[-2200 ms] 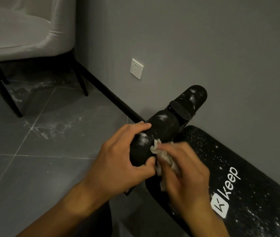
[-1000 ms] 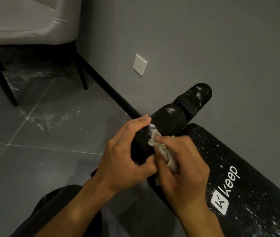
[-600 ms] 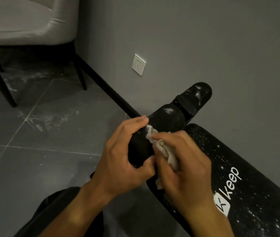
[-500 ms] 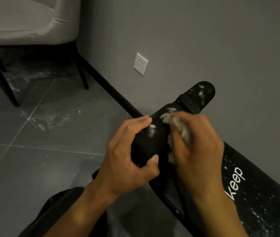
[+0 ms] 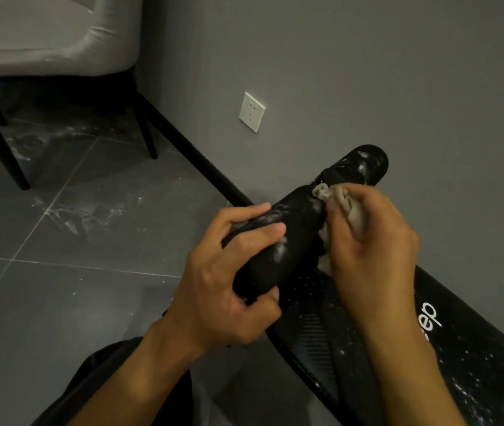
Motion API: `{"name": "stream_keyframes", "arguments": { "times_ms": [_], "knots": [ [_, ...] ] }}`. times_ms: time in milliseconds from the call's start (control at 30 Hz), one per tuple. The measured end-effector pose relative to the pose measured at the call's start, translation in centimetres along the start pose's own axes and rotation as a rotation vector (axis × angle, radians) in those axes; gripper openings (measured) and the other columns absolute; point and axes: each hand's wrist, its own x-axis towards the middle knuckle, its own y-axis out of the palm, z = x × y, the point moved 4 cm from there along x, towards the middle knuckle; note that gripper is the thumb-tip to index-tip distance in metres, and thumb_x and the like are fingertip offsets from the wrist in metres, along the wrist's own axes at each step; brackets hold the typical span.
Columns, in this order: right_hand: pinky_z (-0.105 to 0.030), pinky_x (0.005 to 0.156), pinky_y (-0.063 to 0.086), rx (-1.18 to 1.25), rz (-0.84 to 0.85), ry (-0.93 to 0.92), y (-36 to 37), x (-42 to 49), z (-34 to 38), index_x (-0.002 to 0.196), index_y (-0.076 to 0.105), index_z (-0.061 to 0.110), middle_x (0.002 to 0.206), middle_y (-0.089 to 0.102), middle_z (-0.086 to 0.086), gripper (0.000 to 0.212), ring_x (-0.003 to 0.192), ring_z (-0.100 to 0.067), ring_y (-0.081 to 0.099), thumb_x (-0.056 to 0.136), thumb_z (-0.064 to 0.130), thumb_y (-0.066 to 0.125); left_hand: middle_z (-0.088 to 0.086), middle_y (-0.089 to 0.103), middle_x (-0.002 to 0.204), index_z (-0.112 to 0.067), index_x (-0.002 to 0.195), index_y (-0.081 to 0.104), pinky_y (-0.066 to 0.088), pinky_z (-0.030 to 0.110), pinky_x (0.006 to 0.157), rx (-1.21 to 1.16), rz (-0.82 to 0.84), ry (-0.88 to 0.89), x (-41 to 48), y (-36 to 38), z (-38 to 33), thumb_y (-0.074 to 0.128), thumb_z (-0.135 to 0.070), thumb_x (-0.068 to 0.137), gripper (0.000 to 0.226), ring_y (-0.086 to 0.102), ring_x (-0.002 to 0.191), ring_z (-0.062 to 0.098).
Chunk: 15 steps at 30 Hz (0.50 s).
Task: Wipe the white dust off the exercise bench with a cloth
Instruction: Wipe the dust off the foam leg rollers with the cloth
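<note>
The left hand has a tight grip around the near black roller of the exercise bench, while the right hand pinches the cloth against the roller's far end. White dust beside the left fingers could get missed. The dust might also smear or fall to the floor.

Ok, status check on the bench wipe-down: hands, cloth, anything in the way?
Left hand clamped round near foam roller. Right hand bunching cloth against roller's far end. White dust on far roller and bench pad. Nothing blocking.
</note>
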Motion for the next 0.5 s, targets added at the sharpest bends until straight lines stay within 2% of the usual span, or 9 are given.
{"name": "stream_keyframes", "arguments": {
  "times_ms": [167, 233, 367, 500],
  "knots": [
    [-0.013, 0.069, 0.047, 0.115, 0.077, -0.192, 0.1, -3.5, 1.5, 0.109, 0.069, 0.012, 0.096, 0.064, 0.004, 0.018, 0.080, -0.005, 0.063, 0.097, 0.021, 0.060, 0.025, 0.055, 0.132, -0.014, 0.124, 0.059, 0.054, 0.029, 0.093, -0.031, 0.001, 0.017, 0.1, -0.1, 0.1, 0.066, -0.022, 0.069, 0.056, 0.061, 0.121, 0.025],
    [-0.014, 0.066, 0.050, 0.093, 0.048, -0.147, 0.1, -2.5, 1.0, 0.109, 0.069, 0.015, 0.097, 0.063, 0.005, 0.018, 0.078, -0.005, 0.064, 0.098, 0.025, 0.060, 0.024, 0.055, 0.132, -0.014, 0.124, 0.060, 0.053, 0.028, 0.093, -0.027, 0.001, 0.026, 0.2, -0.2, 0.2, 0.065, -0.022, 0.069, 0.056, 0.061, 0.121, 0.023],
    [-0.009, 0.076, 0.047, -0.025, -0.032, -0.008, 0.3, 0.0, 0.2, 0.112, 0.067, 0.023, 0.098, 0.064, 0.008, 0.018, 0.087, 0.003, 0.060, 0.098, 0.028, 0.058, 0.024, 0.055, 0.131, -0.015, 0.123, 0.059, 0.052, 0.027, 0.094, -0.023, 0.009, 0.024, 0.4, -0.3, 0.1, 0.065, -0.023, 0.068, 0.056, 0.059, 0.121, 0.023],
    [-0.008, 0.070, 0.045, 0.084, 0.031, -0.104, 0.2, -3.0, 1.5, 0.106, 0.069, 0.016, 0.092, 0.065, 0.007, 0.015, 0.082, -0.003, 0.063, 0.099, 0.023, 0.058, 0.023, 0.054, 0.133, -0.016, 0.125, 0.059, 0.055, 0.030, 0.092, -0.050, 0.022, 0.003, 0.2, -0.3, 0.1, 0.067, -0.022, 0.069, 0.057, 0.060, 0.122, 0.022]
  ]
}}
